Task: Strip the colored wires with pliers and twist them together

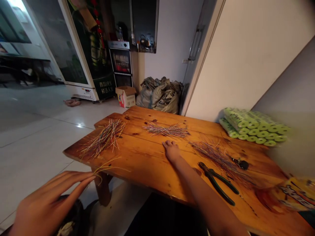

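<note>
My left hand [56,193] is closed in a pinch on a few thin yellow wires [105,166], which fan out past the table's front left corner. My right hand [171,150] rests on the wooden table [145,157] with its short-looking fingers slightly apart and nothing visible in them. Just beyond it lies a loose bundle of thin coloured wires [167,130]. A second wire bundle [104,137] is heaped at the table's left end. To the right of my forearm spreads a third bundle of wires [219,157], beside cutting pliers with dark green handles [216,182].
A small dark object [241,163] lies among the right-hand wires. Green-wrapped rolls [256,126] are stacked at the back right, and a yellow package [295,193] sits at the near right. Behind the table are stuffed sacks [162,95] and a cardboard box [126,96].
</note>
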A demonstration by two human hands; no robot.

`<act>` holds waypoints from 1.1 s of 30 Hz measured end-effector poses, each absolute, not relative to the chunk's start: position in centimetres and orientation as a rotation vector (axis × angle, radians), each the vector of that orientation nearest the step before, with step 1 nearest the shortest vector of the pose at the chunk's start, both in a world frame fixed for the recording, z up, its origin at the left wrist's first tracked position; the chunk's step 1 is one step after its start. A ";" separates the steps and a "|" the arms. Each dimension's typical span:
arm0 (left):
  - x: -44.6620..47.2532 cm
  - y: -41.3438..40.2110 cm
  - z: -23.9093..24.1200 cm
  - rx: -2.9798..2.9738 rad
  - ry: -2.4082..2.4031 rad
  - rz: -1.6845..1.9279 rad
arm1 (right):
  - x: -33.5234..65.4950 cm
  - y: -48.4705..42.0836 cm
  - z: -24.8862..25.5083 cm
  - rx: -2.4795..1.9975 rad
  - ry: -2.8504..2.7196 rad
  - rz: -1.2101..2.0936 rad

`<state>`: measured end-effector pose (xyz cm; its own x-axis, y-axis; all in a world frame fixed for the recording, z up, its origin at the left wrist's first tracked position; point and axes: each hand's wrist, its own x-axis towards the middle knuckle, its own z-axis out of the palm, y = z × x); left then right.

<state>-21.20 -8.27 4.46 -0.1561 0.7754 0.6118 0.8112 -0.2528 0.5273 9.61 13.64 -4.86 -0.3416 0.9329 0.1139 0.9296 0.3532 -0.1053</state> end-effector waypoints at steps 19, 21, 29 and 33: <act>-15.6 -7.0 4.1 -2.288 -1.412 -1.179 | 11.6 10.1 -5.2 -1.782 -2.489 -0.038; -15.3 -6.9 3.9 -2.311 -1.416 -1.177 | 11.4 10.0 -5.4 -1.815 -2.449 -0.037; -13.6 -6.8 2.5 -2.332 -1.404 -1.190 | 9.2 12.1 -5.9 -1.879 -2.233 0.127; -13.4 -7.0 1.9 -2.341 -1.424 -1.170 | 9.3 12.7 -6.5 -1.833 -2.109 0.250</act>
<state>-13.40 -6.97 1.89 0.2397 0.6827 0.6902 0.8097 -0.5329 0.2458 9.31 12.74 -6.51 -0.1139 0.9843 0.1351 0.9255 0.1546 -0.3456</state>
